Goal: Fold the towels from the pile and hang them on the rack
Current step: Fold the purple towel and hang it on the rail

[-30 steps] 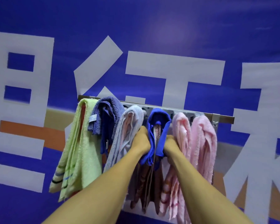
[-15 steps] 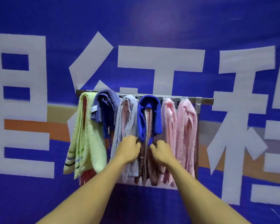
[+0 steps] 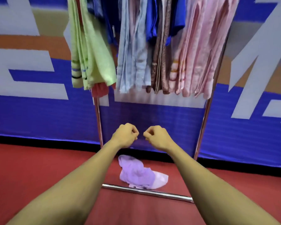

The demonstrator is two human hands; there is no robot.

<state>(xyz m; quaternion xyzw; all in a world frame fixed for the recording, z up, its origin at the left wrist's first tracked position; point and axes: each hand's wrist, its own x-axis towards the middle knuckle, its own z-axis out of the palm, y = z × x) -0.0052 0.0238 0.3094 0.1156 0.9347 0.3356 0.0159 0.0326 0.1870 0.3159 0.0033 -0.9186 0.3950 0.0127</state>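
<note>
1. A chrome rack (image 3: pixel 206 111) stands in front of me against a blue wall (image 3: pixel 39 119), its two shiny upright poles at left and right and a round base bar lying across the red floor (image 3: pixel 31 168) near me.
2. Towels hang side by side from the top of the rack, out of view above: a lime towel (image 3: pixel 94 51) with dark stripes at the far left, then a grey-blue towel (image 3: pixel 133 59), a brown towel (image 3: pixel 161 65) under a bright blue cloth (image 3: pixel 178 17), and a pink towel (image 3: pixel 196 59) at the right.
3. A lilac towel (image 3: pixel 136 172) lies crumpled on the floor just beyond the base bar, between the poles, soft and rumpled.
4. My left hand (image 3: pixel 125 135) and right hand (image 3: pixel 157 137) are held out side by side below the hanging towels, close but apart, both with fingers curled in and holding nothing.
5. My forearms partly cover the floor and the right end of the base bar.
6. The wall carries large white block shapes with orange and tan patches; I cannot read them as writing.
7. The hanging towels look like looped terry, folded in long narrow strips.
</note>
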